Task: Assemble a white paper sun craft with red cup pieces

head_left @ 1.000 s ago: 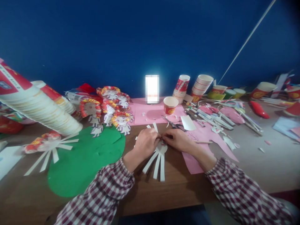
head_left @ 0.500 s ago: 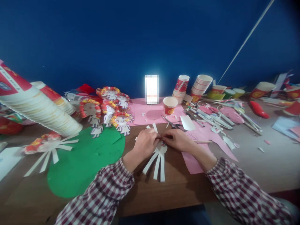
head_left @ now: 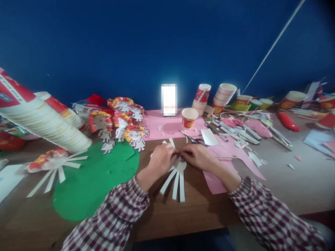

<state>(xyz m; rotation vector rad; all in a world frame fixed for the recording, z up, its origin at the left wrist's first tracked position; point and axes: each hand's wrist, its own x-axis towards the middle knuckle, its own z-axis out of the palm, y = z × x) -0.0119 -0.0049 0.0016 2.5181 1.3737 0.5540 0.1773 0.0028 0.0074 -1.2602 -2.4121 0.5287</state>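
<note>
Scissors (head_left: 193,140) lie just beyond my right hand (head_left: 196,155), toward the table's (head_left: 183,219) far edge; green paper (head_left: 96,184) spreads left of my left hand (head_left: 163,157); both hands' fingertips bunch together over the cut paper cup (head_left: 180,167), partly hiding it; whether they clamp anything I cannot tell; its lower strips stop short of the near edge.
</note>
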